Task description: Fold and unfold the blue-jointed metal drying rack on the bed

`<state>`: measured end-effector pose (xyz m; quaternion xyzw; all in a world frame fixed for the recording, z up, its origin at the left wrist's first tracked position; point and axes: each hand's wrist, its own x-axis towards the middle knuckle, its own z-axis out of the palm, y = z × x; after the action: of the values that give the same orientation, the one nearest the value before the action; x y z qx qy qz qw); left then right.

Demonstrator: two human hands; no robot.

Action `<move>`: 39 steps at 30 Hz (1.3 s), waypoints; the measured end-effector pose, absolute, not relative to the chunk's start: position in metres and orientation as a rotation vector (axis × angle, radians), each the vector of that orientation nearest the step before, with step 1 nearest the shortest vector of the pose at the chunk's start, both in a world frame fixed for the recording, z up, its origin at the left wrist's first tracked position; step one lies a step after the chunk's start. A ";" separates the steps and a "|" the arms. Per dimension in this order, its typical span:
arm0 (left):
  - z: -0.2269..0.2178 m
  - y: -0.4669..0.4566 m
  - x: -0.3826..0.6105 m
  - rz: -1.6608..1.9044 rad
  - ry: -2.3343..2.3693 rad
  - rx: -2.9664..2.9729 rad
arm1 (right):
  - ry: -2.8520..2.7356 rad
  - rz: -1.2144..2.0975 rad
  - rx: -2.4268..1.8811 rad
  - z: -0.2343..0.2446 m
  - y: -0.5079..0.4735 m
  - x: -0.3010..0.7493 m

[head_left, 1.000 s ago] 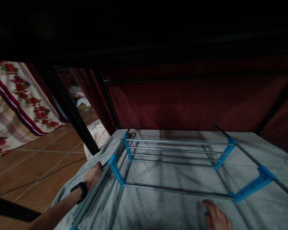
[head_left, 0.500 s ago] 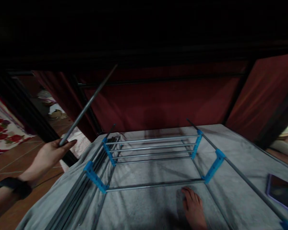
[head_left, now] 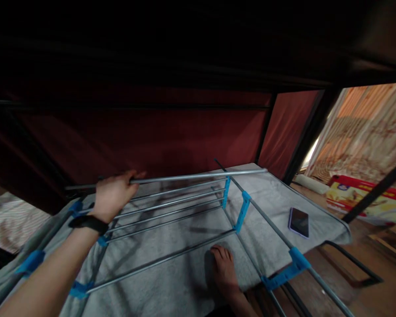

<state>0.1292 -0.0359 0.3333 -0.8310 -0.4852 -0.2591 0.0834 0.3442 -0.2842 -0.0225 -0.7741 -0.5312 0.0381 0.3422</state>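
Since the earlier frame, our left hand (head_left: pixel 115 193) has brought the metal rod (head_left: pixel 198 176) from an upward slant to nearly level, swinging it across the far end of the rack (head_left: pixel 171 256). We grip the rod toward its left end, fingers wrapped round it; its right end reaches past the rack's right side, and we cannot tell whether they touch. Our right hand (head_left: pixel 223 266) rests empty on the grey sheet (head_left: pixel 165 286), fingers loosely bent, near the rack's front bar. Right of the rack, we see a phone (head_left: pixel 298 223) lying on the sheet.
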 end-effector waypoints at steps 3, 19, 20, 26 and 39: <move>0.295 -0.062 0.147 -0.689 -1.351 -2.411 | -1.373 0.113 -2.024 -0.020 -0.285 0.343; 0.185 -0.119 0.105 -0.590 -1.587 -2.324 | -0.605 0.393 -1.419 0.010 -0.274 0.363; 0.182 -0.121 0.104 -0.588 -1.583 -2.321 | -0.568 0.408 -1.375 0.022 -0.272 0.366; 0.166 -0.129 0.097 -0.622 -1.467 -2.311 | -0.493 0.570 -1.197 0.094 -0.274 0.383; 0.166 -0.142 0.102 -0.785 -1.415 -2.363 | -0.433 0.652 -1.064 0.156 -0.292 0.392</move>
<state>0.1023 -0.1423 0.1659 -0.8171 -0.4894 -0.2714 0.1383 0.3921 -0.2922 0.1563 -0.4941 -0.2011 0.3029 0.7897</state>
